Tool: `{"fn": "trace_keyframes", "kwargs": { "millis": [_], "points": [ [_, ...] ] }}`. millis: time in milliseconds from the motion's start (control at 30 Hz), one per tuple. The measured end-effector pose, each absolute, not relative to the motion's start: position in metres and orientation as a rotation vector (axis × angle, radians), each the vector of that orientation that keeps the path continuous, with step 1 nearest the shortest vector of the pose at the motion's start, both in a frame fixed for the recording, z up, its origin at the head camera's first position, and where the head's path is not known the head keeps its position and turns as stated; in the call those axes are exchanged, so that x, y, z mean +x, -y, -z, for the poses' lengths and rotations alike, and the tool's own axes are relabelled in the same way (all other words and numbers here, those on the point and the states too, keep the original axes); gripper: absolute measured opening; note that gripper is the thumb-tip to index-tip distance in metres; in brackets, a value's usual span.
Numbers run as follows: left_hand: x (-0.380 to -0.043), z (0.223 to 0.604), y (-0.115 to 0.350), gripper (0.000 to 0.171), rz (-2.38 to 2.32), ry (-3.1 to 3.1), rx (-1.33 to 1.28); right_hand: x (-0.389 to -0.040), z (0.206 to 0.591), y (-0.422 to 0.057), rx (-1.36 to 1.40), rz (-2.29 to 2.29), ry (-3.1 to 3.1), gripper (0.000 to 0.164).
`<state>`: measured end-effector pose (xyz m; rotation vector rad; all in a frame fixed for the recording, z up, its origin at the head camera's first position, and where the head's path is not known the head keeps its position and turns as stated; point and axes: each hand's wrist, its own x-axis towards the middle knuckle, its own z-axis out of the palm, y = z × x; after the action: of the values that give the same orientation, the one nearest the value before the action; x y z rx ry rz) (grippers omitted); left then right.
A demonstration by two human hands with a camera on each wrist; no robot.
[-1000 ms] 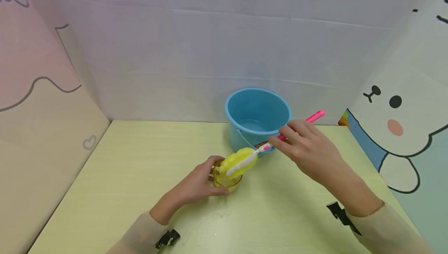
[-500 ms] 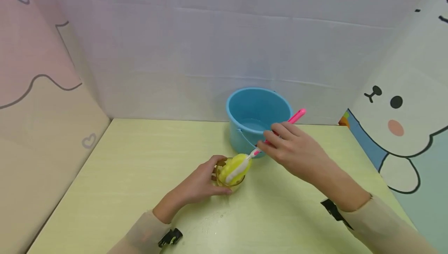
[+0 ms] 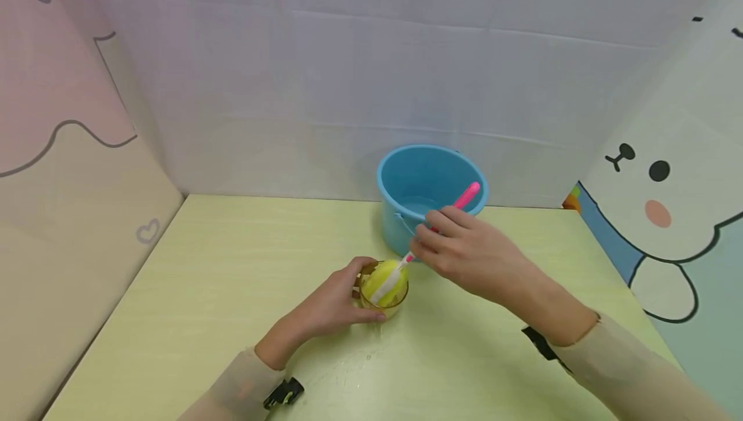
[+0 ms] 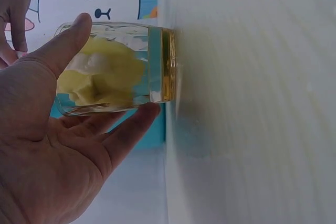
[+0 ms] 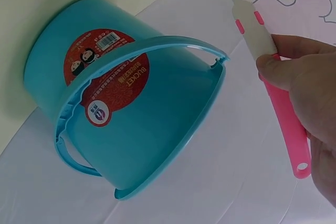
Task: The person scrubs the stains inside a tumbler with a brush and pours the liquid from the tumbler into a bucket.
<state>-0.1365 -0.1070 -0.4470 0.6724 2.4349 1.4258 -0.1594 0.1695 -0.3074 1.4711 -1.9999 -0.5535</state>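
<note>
My left hand [image 3: 333, 305] holds an amber-tinted glass cup [image 4: 152, 66] from its left side, thumb and fingers curved round it. The cup stands upright on the table. My right hand [image 3: 464, 250] pinches the pink handle [image 5: 286, 119] of a sponge cup brush between thumb and fingers. The brush's yellow-and-white sponge head [image 3: 386, 282] sits inside the cup, and its handle slants up to the right. Through the glass in the left wrist view the sponge [image 4: 100, 72] fills much of the cup's inside.
A blue bucket [image 5: 157, 124] with a round red label stands just behind the cup, by the back wall. Water drops [image 3: 360, 369] lie on the pale yellow table [image 3: 244, 247] in front of the left hand. Printed side walls [image 3: 656, 215] flank the table.
My right hand has moved left and slightly down with the brush. The sponge head has gone from the cup's rim down into the cup. My left hand stays nearly in place.
</note>
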Motion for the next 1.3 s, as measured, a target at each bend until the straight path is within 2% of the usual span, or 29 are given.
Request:
{"fn": "trace_keyframes", "kwargs": {
  "millis": [200,633,933,1300],
  "points": [
    [-0.136,0.447,0.107,0.091,-1.399,-2.471,0.684,-0.159,0.311,-0.16,1.513,0.608,1.964,0.032],
    [-0.135,0.447,0.108,0.09,-1.409,-2.474,0.68,-0.158,0.311,-0.14,1.529,0.812,1.925,0.039],
    [-0.134,0.448,0.107,0.09,-1.407,-2.46,0.665,-0.162,0.309,-0.142,1.513,0.801,1.958,0.038],
    [-0.134,0.448,0.108,0.091,-1.398,-2.465,0.677,-0.16,0.303,-0.15,1.513,0.757,2.079,0.05]
  ]
}}
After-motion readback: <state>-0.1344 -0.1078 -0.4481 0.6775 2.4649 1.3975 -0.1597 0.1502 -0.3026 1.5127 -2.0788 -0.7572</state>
